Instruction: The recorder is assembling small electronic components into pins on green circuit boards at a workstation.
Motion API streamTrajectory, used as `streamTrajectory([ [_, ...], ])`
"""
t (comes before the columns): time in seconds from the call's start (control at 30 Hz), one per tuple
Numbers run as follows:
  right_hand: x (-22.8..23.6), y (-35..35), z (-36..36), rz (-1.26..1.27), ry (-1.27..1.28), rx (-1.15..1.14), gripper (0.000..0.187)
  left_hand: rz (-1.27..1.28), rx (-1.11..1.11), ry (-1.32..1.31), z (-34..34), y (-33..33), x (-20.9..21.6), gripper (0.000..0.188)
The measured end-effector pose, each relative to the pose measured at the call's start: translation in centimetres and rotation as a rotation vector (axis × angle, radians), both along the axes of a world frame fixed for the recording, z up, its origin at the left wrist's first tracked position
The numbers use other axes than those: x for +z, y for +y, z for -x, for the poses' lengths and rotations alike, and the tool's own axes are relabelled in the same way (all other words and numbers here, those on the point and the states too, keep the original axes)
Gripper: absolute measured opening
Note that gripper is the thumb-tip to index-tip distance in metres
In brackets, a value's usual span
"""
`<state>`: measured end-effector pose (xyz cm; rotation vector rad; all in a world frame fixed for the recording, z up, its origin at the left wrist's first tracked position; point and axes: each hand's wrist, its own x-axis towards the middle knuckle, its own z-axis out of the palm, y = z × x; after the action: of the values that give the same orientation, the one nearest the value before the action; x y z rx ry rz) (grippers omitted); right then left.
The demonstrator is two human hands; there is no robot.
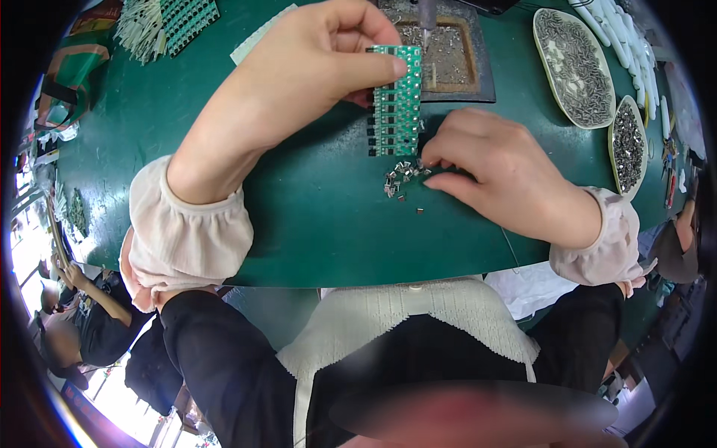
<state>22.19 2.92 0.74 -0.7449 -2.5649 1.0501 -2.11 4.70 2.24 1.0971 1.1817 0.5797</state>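
Note:
My left hand (pixel 314 67) holds a green circuit board panel (pixel 396 104) upright by its top edge, thumb and fingers pinching it; black parts line the panel's left side. My right hand (pixel 485 160) rests on the green table (pixel 314 224) just right of the panel, fingertips closed on a small heap of tiny metal parts (pixel 402 178). Whether a part is pinched between the fingers is hidden. A couple of loose parts (pixel 420 211) lie a little nearer to me.
A dark metal tray with a soldering tool (pixel 448 56) sits behind the panel. Two oval dishes of small metal parts (pixel 575 67) (pixel 629 145) stand at the right. More green panels and white strips (pixel 168 26) lie at far left. Another person sits at lower left (pixel 82 321).

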Motion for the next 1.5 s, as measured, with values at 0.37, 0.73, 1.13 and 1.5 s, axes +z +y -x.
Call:
streamTrajectory([
  [0.37, 2.0, 0.7, -0.3, 0.085, 0.100, -0.150, 0.012, 0.019, 0.015, -0.037, -0.4, -2.2, -1.1, 0.014],
  [0.73, 2.1, 0.8, 0.1, 0.060, 0.196, -0.331, 0.015, 0.117, 0.049, -0.186, -1.3, -2.8, -0.5, 0.016],
  [1.13, 1.2, 1.1, 0.2, -0.088, 0.206, -0.291, 0.017, 0.188, 0.059, -0.344, -1.1, -2.8, -1.0, 0.018],
  [1.5, 2.5, 1.2, 0.0, -0.079, 0.074, -0.261, 0.028, 0.194, 0.049, -0.377, -0.8, -2.8, -1.1, 0.015],
])
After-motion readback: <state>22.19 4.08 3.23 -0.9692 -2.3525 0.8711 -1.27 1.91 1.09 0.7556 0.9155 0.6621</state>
